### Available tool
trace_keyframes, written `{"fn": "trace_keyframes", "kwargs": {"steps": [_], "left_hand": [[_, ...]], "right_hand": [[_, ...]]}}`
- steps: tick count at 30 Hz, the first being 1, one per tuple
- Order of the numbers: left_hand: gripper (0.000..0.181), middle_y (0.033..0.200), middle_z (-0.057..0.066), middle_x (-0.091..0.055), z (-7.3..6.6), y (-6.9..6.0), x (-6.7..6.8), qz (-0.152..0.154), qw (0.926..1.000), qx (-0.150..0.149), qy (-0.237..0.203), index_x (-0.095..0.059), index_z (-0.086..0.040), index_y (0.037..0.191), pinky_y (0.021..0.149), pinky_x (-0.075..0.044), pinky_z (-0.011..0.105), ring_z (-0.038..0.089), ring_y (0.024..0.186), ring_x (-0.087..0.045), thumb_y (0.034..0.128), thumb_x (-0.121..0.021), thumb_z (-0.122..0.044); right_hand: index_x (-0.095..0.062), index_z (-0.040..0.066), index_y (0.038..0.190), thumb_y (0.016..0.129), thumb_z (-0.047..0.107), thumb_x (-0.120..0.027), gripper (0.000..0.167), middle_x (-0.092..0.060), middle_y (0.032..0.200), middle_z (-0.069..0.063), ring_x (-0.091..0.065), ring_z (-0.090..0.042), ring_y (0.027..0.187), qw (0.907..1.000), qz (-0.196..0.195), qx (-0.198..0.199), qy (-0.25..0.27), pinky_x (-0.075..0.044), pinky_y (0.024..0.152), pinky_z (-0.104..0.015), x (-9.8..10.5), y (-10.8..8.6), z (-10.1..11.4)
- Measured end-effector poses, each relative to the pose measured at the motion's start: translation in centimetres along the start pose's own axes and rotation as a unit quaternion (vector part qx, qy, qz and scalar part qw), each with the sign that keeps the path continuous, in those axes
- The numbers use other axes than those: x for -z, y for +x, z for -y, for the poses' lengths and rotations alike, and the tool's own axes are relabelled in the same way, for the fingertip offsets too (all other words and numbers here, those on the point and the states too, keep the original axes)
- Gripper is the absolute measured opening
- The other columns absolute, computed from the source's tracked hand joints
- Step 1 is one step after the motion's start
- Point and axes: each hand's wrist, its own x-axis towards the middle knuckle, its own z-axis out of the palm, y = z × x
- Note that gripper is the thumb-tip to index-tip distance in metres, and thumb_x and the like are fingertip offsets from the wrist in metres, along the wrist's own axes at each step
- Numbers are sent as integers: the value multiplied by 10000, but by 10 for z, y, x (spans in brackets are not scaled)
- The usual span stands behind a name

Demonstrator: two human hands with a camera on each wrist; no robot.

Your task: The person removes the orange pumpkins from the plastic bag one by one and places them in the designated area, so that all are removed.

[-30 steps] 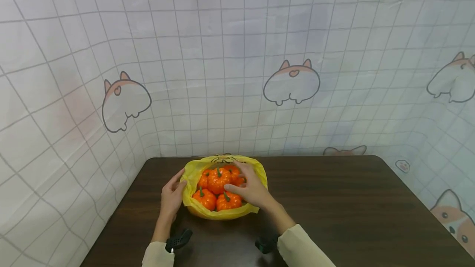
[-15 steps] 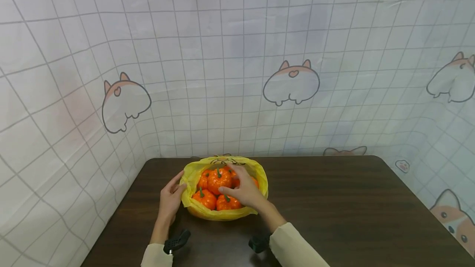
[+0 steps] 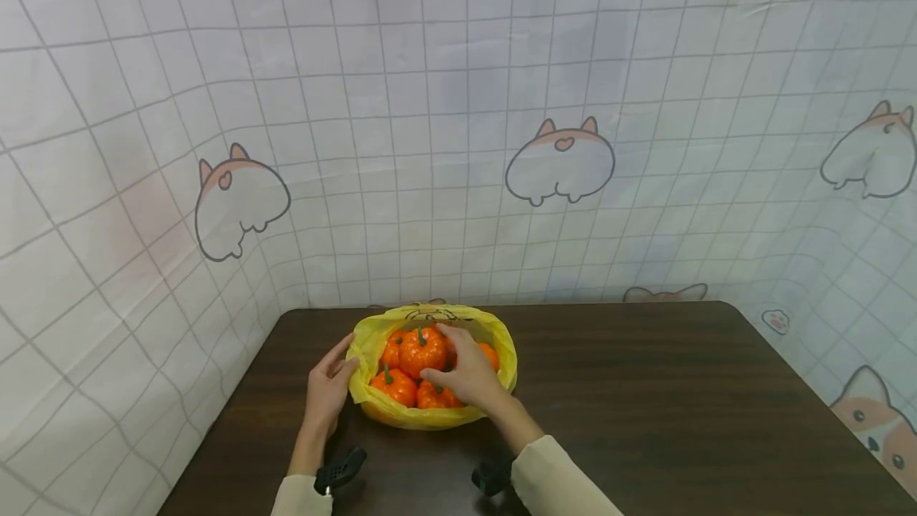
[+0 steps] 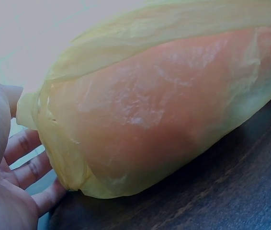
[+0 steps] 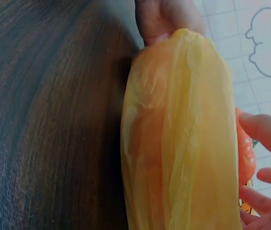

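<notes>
A yellow plastic bag [image 3: 408, 418] stands on the dark table with its mouth spread wide. Several small orange pumpkins with green stems fill it; one pumpkin [image 3: 421, 351] lies on top of the others. At the bag's left side, my left hand [image 3: 327, 392] holds the rim, with thumb and fingers on either side of the plastic [image 4: 28, 110]. My right hand [image 3: 473, 373] reaches over the bag's right rim, thumb and fingers spread beside the top pumpkin. In the right wrist view the thumb is close to an orange pumpkin [image 5: 245, 153]; whether it touches cannot be told.
The dark wooden table [image 3: 645, 388] extends to the right of the bag. Behind and on both sides hangs a white gridded cloth [image 3: 430, 181] printed with cartoon dogs. Black wrist straps with devices [image 3: 340, 470] sit at both wrists.
My right hand has moved left and slightly lower, towards the top pumpkin, uncovering an orange pumpkin at the bag's right. My left hand has stayed at the rim.
</notes>
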Motion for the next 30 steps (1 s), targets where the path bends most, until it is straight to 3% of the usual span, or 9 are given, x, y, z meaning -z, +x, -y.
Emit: {"fn": "trace_keyframes", "kwargs": {"steps": [9,17,30], "left_hand": [[466,1327,203,-653,0,0,0,14,10000,5,17,-535,-295,1501,773,-558,206,15,930,-661,1051,-582,-183],[470,1329,198,-653,0,0,-1,34,10000,-13,-22,-538,-277,1502,779,-564,206,14,938,-663,1047,-583,-164],[467,1388,213,-616,0,-1,0,62,9999,-86,-103,-538,-252,1503,776,-563,206,15,965,-656,1047,-589,-162]], "right_hand": [[-443,137,1551,899,291,-796,757,-483,1531,-159,-509,-379,1373,9995,-104,-161,-241,-431,1120,-564,-8,2,2],[-478,125,1523,890,254,-796,720,-538,1449,-152,-573,-356,1284,9986,-306,-233,-356,-481,1062,-556,-11,1,1],[-522,95,1481,870,252,-815,696,-563,1393,-147,-588,-340,1244,9984,-519,-123,-173,-493,1046,-550,-13,2,0]]}}
